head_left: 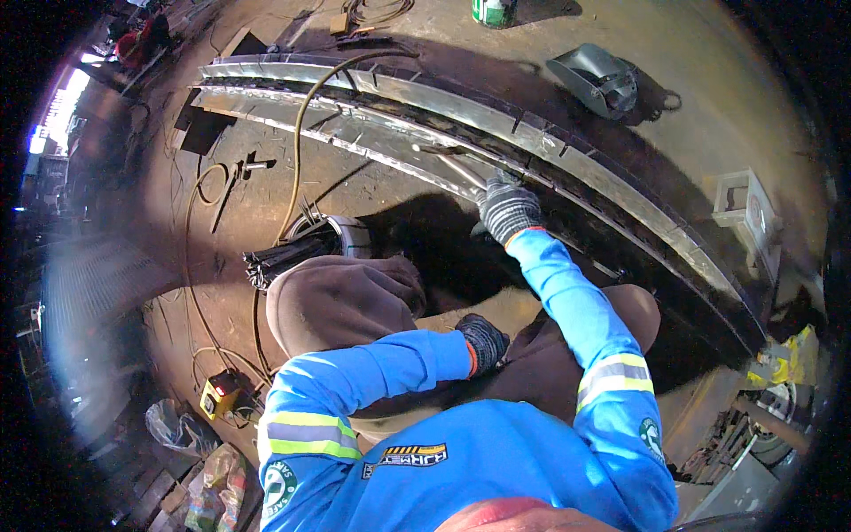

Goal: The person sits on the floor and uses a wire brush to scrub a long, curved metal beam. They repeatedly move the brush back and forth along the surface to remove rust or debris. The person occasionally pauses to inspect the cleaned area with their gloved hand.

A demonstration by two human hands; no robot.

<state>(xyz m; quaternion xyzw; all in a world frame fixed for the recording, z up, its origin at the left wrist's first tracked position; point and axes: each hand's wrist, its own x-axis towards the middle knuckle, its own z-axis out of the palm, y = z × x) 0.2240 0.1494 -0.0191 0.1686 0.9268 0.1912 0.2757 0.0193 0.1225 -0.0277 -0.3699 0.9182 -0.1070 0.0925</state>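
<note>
My right hand (508, 208), in a grey knitted glove, is closed round the handle of a slim metal hammer (463, 169). The hammer's head lies over a long steel beam (390, 146), whose pale flanges run across the view with short dark marks along them. Close to my lap, my left hand (486, 344) is curled into a gloved fist between my knees. Its palm side is hidden, so I cannot see whether anything is in it. Left of my knee lies a round metal container (353, 237) with a bundle of dark rods (297, 253).
A brown hose (306, 111) crosses the beam and loops over the floor at left. A welding mask (598, 80) lies beyond the beam. A white crate (743, 199) stands at right, a green can (494, 11) at the far edge, a yellow box (219, 395) at lower left.
</note>
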